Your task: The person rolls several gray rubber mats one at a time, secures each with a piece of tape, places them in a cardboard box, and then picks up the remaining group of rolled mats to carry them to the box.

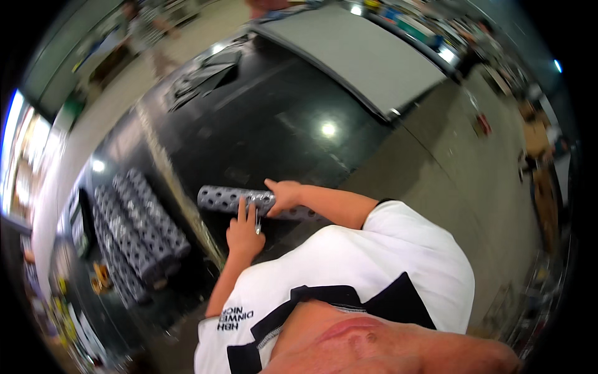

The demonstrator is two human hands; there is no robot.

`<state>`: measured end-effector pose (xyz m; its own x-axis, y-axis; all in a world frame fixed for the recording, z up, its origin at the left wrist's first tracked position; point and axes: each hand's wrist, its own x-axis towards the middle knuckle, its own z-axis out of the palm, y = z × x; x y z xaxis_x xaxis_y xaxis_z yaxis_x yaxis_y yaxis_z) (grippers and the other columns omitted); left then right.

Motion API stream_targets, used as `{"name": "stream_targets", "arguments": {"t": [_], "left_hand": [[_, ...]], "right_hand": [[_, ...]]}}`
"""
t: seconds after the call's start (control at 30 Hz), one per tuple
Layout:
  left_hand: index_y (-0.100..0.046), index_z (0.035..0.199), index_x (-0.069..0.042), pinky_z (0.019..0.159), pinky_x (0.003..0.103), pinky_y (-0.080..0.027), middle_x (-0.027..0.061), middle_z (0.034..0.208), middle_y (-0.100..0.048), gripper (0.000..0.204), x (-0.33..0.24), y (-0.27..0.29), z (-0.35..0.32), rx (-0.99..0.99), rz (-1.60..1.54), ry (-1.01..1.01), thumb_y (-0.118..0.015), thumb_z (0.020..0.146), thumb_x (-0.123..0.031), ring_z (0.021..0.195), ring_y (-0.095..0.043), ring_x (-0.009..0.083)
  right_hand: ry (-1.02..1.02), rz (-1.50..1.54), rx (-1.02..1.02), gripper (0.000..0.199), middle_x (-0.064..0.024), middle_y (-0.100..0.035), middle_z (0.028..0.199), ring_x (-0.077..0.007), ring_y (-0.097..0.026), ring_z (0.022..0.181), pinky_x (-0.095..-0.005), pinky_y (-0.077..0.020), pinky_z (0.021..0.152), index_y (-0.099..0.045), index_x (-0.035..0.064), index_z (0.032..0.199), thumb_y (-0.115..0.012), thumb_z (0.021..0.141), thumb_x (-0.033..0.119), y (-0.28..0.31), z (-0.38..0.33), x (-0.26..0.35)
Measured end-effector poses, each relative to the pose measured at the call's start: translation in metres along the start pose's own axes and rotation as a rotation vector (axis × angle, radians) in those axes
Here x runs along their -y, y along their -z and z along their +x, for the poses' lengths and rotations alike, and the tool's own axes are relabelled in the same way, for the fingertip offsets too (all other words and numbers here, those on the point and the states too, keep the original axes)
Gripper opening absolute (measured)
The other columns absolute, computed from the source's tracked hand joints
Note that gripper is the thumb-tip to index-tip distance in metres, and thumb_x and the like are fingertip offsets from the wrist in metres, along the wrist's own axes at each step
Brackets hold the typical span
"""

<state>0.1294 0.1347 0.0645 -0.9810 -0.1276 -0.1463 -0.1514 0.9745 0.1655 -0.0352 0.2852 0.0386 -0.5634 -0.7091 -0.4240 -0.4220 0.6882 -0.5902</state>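
Note:
A grey roll with black dots (221, 198) lies crosswise on the dark table in front of me, its surface glossy. My right hand (286, 197) is closed round the roll's right end, thumb and fingers on either side. Against the near side of the roll rests my left hand (245, 235), with two fingers stretched out and apart on its surface. A thin shiny silvery strip shows beside the left thumb; I cannot tell what it is or whether the hand holds it. Part of a similar dotted surface (303, 214) shows below my right wrist.
Several like dotted rolls (143, 230) lie side by side at the left. An orange-yellow tape dispenser or similar tool (99, 278) is beside them. Dark folded sheets (208, 76) and a large grey panel (358, 53) occupy the table's far part. A person (146, 31) stands beyond.

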Motion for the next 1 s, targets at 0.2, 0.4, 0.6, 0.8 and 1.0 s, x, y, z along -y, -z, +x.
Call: {"name": "stream_targets", "arguments": {"t": [0.2,0.4,0.6,0.8,1.0], "left_hand": [[-0.039,0.147,-0.01,0.078,0.045,-0.054,0.0175,0.162,-0.019,0.088,-0.01,-0.011,0.002,-0.053,-0.017,0.031,-0.073,0.067,-0.021,0.094,-0.063,0.0374],[-0.038,0.148,-0.009,0.078,0.045,-0.054,0.0177,0.161,-0.02,0.088,-0.016,-0.006,0.047,-0.103,-0.022,0.026,-0.074,0.069,-0.021,0.098,-0.063,0.0363],[-0.03,0.152,-0.007,0.09,0.045,-0.053,0.0144,0.161,-0.023,0.097,0.011,-0.026,0.023,-0.08,-0.186,0.046,-0.077,0.069,-0.024,0.109,-0.061,0.0381],[-0.028,0.152,-0.008,0.091,0.046,-0.053,0.0137,0.159,-0.027,0.099,0.02,-0.03,0.018,-0.081,-0.239,0.07,-0.078,0.068,-0.024,0.116,-0.059,0.0371],[-0.02,0.155,-0.008,0.097,0.045,-0.05,0.0156,0.151,-0.039,0.112,0.013,-0.024,0.057,0.045,-0.425,0.102,-0.085,0.065,-0.025,0.124,-0.054,0.0371]], "right_hand": [[-0.22,-0.076,-0.642,0.11,-0.0161,-0.045,0.148,-0.0355,-0.043,0.135,-0.0459,-0.0384,0.109,-0.034,0.0084,0.151,-0.086,0.061,0.046,0.031,0.014,-0.035],[-0.016,-0.647,-0.553,0.103,-0.0123,-0.048,0.142,-0.0278,-0.047,0.13,-0.0481,-0.0412,0.102,-0.032,0.0129,0.152,-0.081,0.069,0.05,0.007,-0.028,-0.002],[-0.101,-0.147,-0.172,0.114,-0.0187,-0.054,0.138,-0.0336,-0.052,0.127,-0.0427,-0.0411,0.107,-0.026,0.0114,0.154,-0.086,0.062,0.041,0.029,-0.006,-0.018],[0.061,-0.302,-0.551,0.104,-0.0182,-0.051,0.141,-0.0341,-0.047,0.132,-0.0437,-0.0412,0.107,-0.044,0.0084,0.145,-0.086,0.058,0.047,0.051,-0.014,-0.033],[-0.188,-0.508,-0.591,0.091,-0.0074,-0.048,0.142,-0.0276,-0.047,0.129,-0.0466,-0.0417,0.101,-0.029,0.0201,0.153,-0.077,0.078,0.038,-0.001,-0.013,-0.013]]}}
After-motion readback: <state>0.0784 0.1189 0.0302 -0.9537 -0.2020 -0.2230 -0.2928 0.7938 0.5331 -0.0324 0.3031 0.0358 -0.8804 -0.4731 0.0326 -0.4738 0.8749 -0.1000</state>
